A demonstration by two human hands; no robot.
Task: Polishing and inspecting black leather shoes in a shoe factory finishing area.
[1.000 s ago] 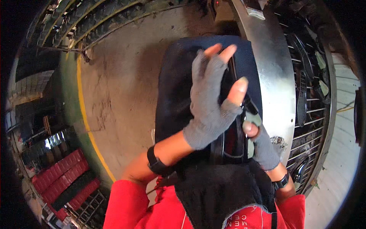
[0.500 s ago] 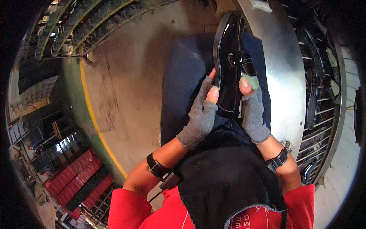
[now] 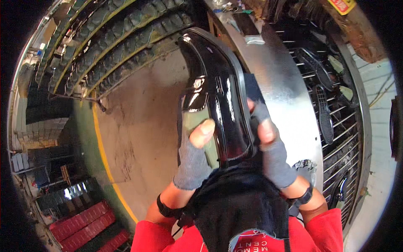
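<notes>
A glossy black shoe (image 3: 228, 113) is held up in front of my lap, its toe pointing away from me. A pale green last (image 3: 200, 120) fills its opening on the left side, and the sole edge runs along the right. My left hand (image 3: 195, 153), in a grey fingerless glove, grips the last and the shoe's side, with the thumb on top. Gloved the same way, my right hand (image 3: 273, 145) holds the sole edge near the heel, slightly blurred. The fingers under the shoe are hidden.
To my right runs a metal bench (image 3: 294, 101), with a barred rack (image 3: 342, 159) beyond it carrying black soles (image 3: 322, 113). Tiered racks (image 3: 138, 29) of dark shoe-like pieces stand at the far left. Dark red slabs (image 3: 84, 222) lie at lower left, past a yellow floor line (image 3: 103, 147).
The shoe has come up closer and turned over sideways, so its sole edge now faces right instead of left. Both hands moved with it. More of the far racks and bench shows.
</notes>
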